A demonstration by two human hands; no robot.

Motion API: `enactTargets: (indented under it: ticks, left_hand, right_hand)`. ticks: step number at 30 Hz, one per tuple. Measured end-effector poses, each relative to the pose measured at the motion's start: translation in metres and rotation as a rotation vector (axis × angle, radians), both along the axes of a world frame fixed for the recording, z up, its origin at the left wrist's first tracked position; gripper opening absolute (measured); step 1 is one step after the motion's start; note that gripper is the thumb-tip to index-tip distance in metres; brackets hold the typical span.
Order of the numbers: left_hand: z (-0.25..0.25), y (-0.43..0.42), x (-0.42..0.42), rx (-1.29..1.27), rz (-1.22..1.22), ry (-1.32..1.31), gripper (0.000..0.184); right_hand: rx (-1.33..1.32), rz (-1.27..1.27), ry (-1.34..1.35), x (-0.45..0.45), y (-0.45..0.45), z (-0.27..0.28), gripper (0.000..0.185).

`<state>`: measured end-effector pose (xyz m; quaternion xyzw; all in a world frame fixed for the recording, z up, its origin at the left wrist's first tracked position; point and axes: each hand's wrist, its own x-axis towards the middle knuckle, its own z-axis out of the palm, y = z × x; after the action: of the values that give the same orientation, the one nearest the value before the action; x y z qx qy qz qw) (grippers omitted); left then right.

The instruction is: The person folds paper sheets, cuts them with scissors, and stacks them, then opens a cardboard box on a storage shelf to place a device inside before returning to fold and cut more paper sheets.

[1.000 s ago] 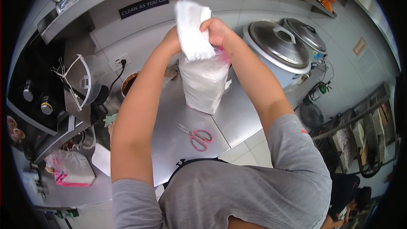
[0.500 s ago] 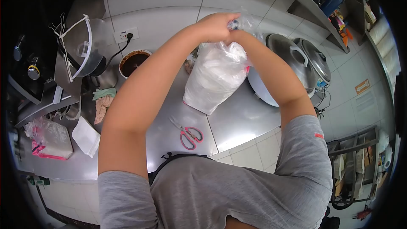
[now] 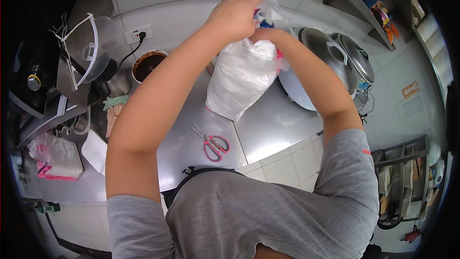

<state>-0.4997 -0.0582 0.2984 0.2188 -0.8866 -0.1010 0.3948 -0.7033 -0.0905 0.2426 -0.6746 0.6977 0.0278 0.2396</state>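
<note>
A clear plastic bag [image 3: 237, 84] packed with white contents stands tilted on the steel table, with pink and blue print near its gathered neck. My left hand [image 3: 235, 17] is at the top of the bag, its fingers lifted, apart and slightly blurred. My right hand [image 3: 262, 34] is at the bag's neck and seems closed round it; its fingers are mostly hidden behind the bag and my left hand. Loose clear plastic sticks up beyond both hands. Nearer my body lie scissors [image 3: 211, 145] with pink and grey handles, blades slightly apart.
Right of the bag stand large lidded metal pots [image 3: 326, 55]. On the left are a tub of dark brown contents [image 3: 147, 65], cloths [image 3: 115, 112], a white tray [image 3: 95, 149] and another pink-edged bag [image 3: 60, 158]. A shelf [image 3: 345, 5] juts out at upper right.
My left hand has risen off the neck and its fingers have spread upward. The printed part of the bag shows more. The camera view has shifted slightly.
</note>
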Motion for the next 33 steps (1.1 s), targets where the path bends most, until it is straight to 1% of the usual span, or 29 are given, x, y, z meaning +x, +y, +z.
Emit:
enactTargets:
  ticks: [3, 5, 7, 8, 9, 12, 15, 18, 21, 23, 24, 27, 30, 33]
  left_hand:
    - [0.012, 0.019, -0.010, -0.022, -0.176, -0.008, 0.040]
    - [0.001, 0.010, -0.033, 0.099, 0.040, -0.301, 0.032]
    - [-0.033, -0.018, -0.044, 0.128, 0.084, -0.480, 0.027]
    - [-0.047, -0.027, -0.046, 0.128, 0.054, -0.583, 0.027]
    - [-0.054, -0.034, -0.046, 0.127, 0.023, -0.689, 0.026]
    - [-0.058, -0.028, -0.043, 0.119, 0.096, -0.820, 0.025]
    - [-0.066, -0.033, -0.049, 0.134, 0.040, -0.817, 0.026]
    - [-0.057, -0.022, -0.052, 0.211, -0.058, -0.983, 0.028]
    - [-0.068, -0.018, -0.069, 0.104, -0.038, -1.116, 0.030]
    - [-0.072, -0.017, -0.077, 0.122, 0.025, -1.149, 0.034]
    - [-0.071, -0.014, -0.078, 0.131, 0.056, -1.164, 0.036]
    - [-0.063, -0.016, -0.067, 0.156, -0.006, -1.108, 0.041]
    - [-0.060, -0.011, -0.065, 0.012, -0.035, -1.153, 0.044]
    - [-0.053, -0.006, -0.053, 0.252, -0.110, -1.004, 0.046]
  right_hand:
    - [-0.028, -0.001, -0.021, 0.002, 0.003, 0.000, 0.037]
    - [-0.022, -0.011, -0.024, 0.003, 0.010, 0.002, 0.037]
    - [0.010, -0.025, 0.011, 0.003, 0.020, 0.011, 0.037]
    - [0.031, -0.038, 0.050, 0.004, 0.026, 0.019, 0.036]
    - [0.063, -0.061, 0.091, 0.007, 0.036, 0.029, 0.036]
    - [0.141, -0.101, 0.342, 0.015, 0.062, 0.061, 0.032]
    - [0.182, 0.265, 0.623, 0.030, 0.093, 0.081, 0.035]
    - [0.347, 0.396, 0.529, 0.051, 0.121, 0.104, 0.029]
    - [0.333, 0.344, 0.541, 0.057, 0.137, 0.113, 0.031]
    - [0.018, 0.324, 0.376, 0.027, 0.131, 0.088, 0.027]
    - [-0.139, 0.310, 0.293, 0.030, 0.135, 0.086, 0.026]
    - [-0.009, 0.324, 0.179, 0.050, 0.150, 0.085, 0.026]
    - [0.306, 0.459, 0.436, 0.067, 0.141, 0.083, 0.025]
    - [-0.128, 0.271, 0.290, 0.061, 0.121, 0.073, 0.018]
